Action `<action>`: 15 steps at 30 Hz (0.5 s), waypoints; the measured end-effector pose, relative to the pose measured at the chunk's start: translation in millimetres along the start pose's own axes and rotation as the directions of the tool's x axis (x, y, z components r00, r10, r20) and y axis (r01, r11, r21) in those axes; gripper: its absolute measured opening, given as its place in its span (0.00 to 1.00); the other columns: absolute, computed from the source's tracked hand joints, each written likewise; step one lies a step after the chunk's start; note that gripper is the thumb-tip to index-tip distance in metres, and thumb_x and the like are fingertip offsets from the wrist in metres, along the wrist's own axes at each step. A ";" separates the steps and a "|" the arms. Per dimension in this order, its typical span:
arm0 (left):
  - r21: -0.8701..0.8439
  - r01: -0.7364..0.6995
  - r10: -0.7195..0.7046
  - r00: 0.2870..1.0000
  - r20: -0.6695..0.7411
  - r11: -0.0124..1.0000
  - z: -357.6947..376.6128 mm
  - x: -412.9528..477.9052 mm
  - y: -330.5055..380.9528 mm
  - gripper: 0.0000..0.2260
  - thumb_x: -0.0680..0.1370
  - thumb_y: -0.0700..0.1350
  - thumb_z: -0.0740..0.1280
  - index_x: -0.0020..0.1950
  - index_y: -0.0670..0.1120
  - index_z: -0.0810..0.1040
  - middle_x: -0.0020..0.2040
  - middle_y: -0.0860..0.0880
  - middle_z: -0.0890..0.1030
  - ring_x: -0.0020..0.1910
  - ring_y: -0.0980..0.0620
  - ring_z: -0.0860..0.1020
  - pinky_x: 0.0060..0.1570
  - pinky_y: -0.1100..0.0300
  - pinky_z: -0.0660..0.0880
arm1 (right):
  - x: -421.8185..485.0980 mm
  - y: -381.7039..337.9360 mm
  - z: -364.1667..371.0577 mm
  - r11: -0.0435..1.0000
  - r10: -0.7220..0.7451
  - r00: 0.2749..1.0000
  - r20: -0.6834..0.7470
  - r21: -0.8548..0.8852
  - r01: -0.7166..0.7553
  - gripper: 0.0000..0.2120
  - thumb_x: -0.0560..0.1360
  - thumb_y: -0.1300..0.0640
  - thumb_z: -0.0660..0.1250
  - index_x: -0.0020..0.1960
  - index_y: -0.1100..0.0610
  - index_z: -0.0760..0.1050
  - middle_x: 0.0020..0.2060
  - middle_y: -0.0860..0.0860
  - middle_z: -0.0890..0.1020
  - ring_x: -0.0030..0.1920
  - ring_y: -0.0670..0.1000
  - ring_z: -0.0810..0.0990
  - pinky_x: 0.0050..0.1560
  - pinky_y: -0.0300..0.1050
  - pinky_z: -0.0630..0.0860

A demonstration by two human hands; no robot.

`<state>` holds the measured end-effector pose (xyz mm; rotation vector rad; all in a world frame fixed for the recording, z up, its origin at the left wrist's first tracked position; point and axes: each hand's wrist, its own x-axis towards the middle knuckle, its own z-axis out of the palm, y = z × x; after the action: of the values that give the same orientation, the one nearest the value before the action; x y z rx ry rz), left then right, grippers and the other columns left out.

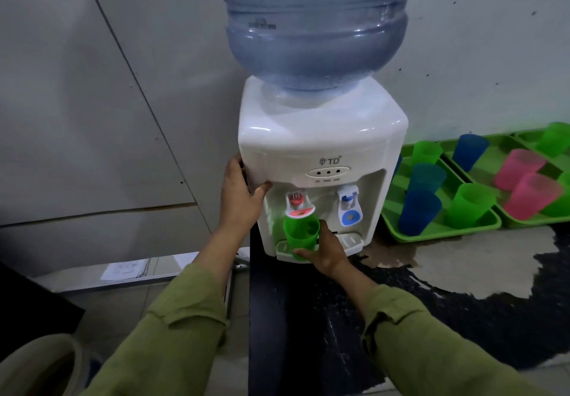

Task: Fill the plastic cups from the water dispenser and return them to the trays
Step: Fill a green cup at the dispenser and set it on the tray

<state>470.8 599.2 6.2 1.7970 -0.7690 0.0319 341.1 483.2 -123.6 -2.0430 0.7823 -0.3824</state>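
Observation:
A white water dispenser with a large blue bottle on top stands on a dark worn table. My right hand grips a green plastic cup upright under the red tap, its rim pushed against the tap's lever. My left hand holds the dispenser's front left corner, thumb on the front face. The blue tap is free. To the right, green trays hold blue, green and pink cups, such as a blue cup.
A second green tray with pink cups sits further right against the wall. The tabletop is black with large peeled pale patches. Papers lie on a low ledge at left. A beige round object fills the bottom left corner.

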 end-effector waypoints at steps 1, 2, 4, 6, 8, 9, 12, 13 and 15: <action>-0.003 0.001 -0.001 1.000 0.000 1.000 0.4 -0.1 -0.1 0.29 0.70 0.41 0.74 0.67 0.47 0.64 0.59 0.54 0.69 0.59 0.53 0.72 0.58 0.46 0.76 | 0.1 -0.4 -0.1 1.000 0.003 1.000 0.001 -0.002 -0.003 0.35 0.64 0.54 0.78 0.63 0.60 0.64 0.58 0.57 0.77 0.58 0.57 0.76 0.57 0.47 0.72; -0.004 0.005 -0.005 1.000 0.002 1.000 0.7 -0.1 -0.3 0.29 0.70 0.41 0.74 0.67 0.47 0.64 0.59 0.54 0.69 0.59 0.53 0.72 0.58 0.46 0.75 | 0.2 -0.9 0.0 1.000 0.005 1.000 0.002 -0.003 -0.005 0.35 0.64 0.54 0.78 0.63 0.60 0.64 0.58 0.57 0.76 0.58 0.57 0.76 0.57 0.47 0.72; -0.012 0.019 -0.018 1.000 0.008 1.000 0.5 0.7 -1.0 0.29 0.70 0.42 0.74 0.67 0.48 0.64 0.60 0.53 0.70 0.60 0.53 0.72 0.60 0.47 0.75 | 0.0 -1.5 0.1 1.000 0.006 1.000 0.004 -0.003 -0.006 0.35 0.64 0.54 0.78 0.63 0.60 0.64 0.58 0.57 0.76 0.59 0.57 0.75 0.58 0.48 0.72; -0.033 0.036 -0.036 0.999 0.014 0.999 0.7 0.6 -2.4 0.29 0.70 0.41 0.73 0.67 0.48 0.64 0.63 0.50 0.70 0.61 0.53 0.71 0.61 0.47 0.74 | -0.7 -1.3 0.0 1.000 0.011 1.000 0.003 -0.006 -0.011 0.35 0.64 0.54 0.78 0.63 0.60 0.64 0.58 0.57 0.76 0.59 0.57 0.75 0.58 0.48 0.72; -0.051 0.051 -0.050 0.999 0.019 0.997 1.4 -2.6 -3.4 0.28 0.71 0.41 0.73 0.67 0.47 0.65 0.64 0.48 0.71 0.62 0.52 0.71 0.62 0.47 0.73 | -1.0 -1.7 -0.2 1.000 0.015 1.000 0.002 -0.009 -0.015 0.35 0.64 0.54 0.78 0.63 0.60 0.64 0.58 0.57 0.77 0.59 0.57 0.76 0.58 0.47 0.72; -0.066 0.056 -0.055 0.998 0.019 0.996 1.9 -5.8 -3.7 0.27 0.71 0.41 0.72 0.67 0.46 0.65 0.64 0.47 0.71 0.62 0.52 0.72 0.61 0.47 0.73 | -1.0 -2.1 -0.4 1.000 0.014 1.000 0.004 -0.012 -0.014 0.35 0.64 0.54 0.78 0.63 0.60 0.64 0.58 0.57 0.77 0.59 0.57 0.75 0.58 0.47 0.72; -0.109 0.060 -0.061 0.998 -0.010 0.992 3.2 -19.2 -4.4 0.23 0.73 0.43 0.70 0.65 0.45 0.67 0.63 0.47 0.71 0.59 0.54 0.72 0.60 0.50 0.75 | -1.0 -3.2 -1.1 1.000 -0.002 1.000 0.008 -0.028 0.002 0.34 0.64 0.53 0.78 0.63 0.60 0.64 0.58 0.57 0.77 0.58 0.57 0.76 0.56 0.46 0.71; -0.112 0.060 -0.064 0.998 -0.027 0.992 3.7 -24.1 -4.8 0.22 0.74 0.44 0.70 0.65 0.44 0.67 0.63 0.47 0.71 0.60 0.55 0.72 0.59 0.52 0.76 | -1.3 -3.1 -1.7 1.000 -0.003 1.000 0.009 -0.031 0.003 0.34 0.65 0.53 0.78 0.63 0.60 0.64 0.58 0.57 0.77 0.58 0.57 0.76 0.55 0.46 0.72; -0.095 0.060 -0.067 0.995 -0.075 0.994 4.1 -33.0 -4.0 0.20 0.74 0.45 0.70 0.64 0.45 0.68 0.62 0.48 0.70 0.59 0.57 0.71 0.54 0.61 0.75 | -1.3 -3.8 -2.3 1.000 0.002 1.000 0.012 -0.030 -0.001 0.34 0.64 0.53 0.78 0.63 0.60 0.64 0.58 0.57 0.77 0.58 0.57 0.76 0.56 0.46 0.72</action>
<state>445.5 612.2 -11.4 1.7212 -0.6471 0.0243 340.4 484.2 -119.1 -2.0707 0.7866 -0.3597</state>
